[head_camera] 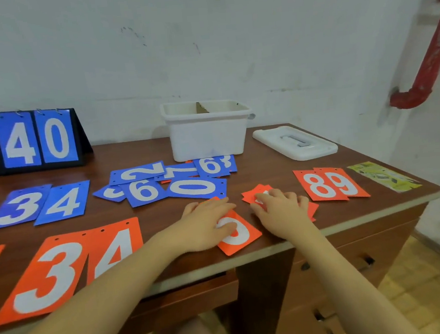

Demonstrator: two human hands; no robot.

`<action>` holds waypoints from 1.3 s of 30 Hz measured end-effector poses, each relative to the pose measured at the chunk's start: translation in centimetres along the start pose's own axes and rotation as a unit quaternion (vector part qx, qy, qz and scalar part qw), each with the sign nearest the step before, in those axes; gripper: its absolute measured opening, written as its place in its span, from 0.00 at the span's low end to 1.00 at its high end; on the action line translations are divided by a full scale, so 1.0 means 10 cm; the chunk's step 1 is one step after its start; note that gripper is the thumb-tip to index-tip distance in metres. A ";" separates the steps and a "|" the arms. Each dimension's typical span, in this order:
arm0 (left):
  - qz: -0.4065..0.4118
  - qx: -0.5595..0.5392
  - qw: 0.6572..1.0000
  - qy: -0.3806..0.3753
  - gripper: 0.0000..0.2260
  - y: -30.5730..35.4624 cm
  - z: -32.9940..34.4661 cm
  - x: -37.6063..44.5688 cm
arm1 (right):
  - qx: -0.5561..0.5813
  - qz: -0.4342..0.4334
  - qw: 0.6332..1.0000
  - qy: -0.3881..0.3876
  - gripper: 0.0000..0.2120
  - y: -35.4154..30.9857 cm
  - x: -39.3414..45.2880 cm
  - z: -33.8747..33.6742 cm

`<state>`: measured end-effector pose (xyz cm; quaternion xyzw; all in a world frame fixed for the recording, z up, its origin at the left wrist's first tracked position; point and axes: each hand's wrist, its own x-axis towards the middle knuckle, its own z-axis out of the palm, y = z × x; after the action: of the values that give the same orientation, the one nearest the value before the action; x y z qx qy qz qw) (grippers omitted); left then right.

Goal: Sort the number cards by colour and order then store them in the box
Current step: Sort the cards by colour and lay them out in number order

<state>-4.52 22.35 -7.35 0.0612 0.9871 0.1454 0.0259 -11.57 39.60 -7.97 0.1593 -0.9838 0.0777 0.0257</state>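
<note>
My left hand (pixel 207 226) lies flat on an orange card (pixel 239 234) near the table's front edge, fingers straight. My right hand (pixel 281 209) rests on a small pile of orange cards (pixel 253 192), fingers slightly bent over them. Orange 3 (pixel 45 278) and 4 (pixel 114 250) lie at the front left, orange 8 (pixel 319 184) and 9 (pixel 345 182) at the right. Blue 3 (pixel 20 208) and 4 (pixel 64 204) lie in a row, with a loose heap of blue cards (pixel 172 181) beyond my hands. The white box (pixel 207 138) stands open at the back.
The box's white lid (pixel 295 143) lies to its right. A flip scoreboard (pixel 30 140) showing 4, 4, 0 stands at the back left. A yellow-green paper (pixel 383 176) sits at the table's right corner. A red pipe (pixel 428 63) runs down the wall.
</note>
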 end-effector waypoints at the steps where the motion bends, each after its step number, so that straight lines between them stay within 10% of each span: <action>1: 0.000 0.002 1.000 0.012 0.22 -0.02 -0.03 0.02 | 0.011 0.003 1.000 0.023 0.22 -0.06 0.02 -0.01; 7: -0.051 0.043 0.992 0.108 0.20 -0.48 -0.38 0.17 | 0.099 -0.083 0.991 0.044 0.15 -0.59 0.49 -0.16; 15: -0.096 0.084 0.989 0.070 0.20 -1.26 -0.55 0.58 | 0.029 -0.140 0.981 -0.129 0.23 -0.99 1.35 0.04; 22: -0.079 0.098 0.991 0.051 0.18 -1.59 -0.52 0.77 | -0.123 -0.085 0.989 0.008 0.19 -0.85 1.61 0.10; 29: -0.113 0.138 0.979 0.100 0.15 -1.73 -0.62 0.70 | 0.020 -0.231 0.969 -0.088 0.20 -1.24 1.58 0.21; 39: -0.087 0.105 0.989 0.055 0.20 -1.37 -0.42 0.75 | 0.029 -0.107 0.994 -0.001 0.18 -1.05 1.51 0.28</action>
<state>-13.76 9.07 -7.56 -0.0311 0.9984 0.0417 -0.0228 -22.65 24.63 -8.10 0.2647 -0.9584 0.1027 0.0280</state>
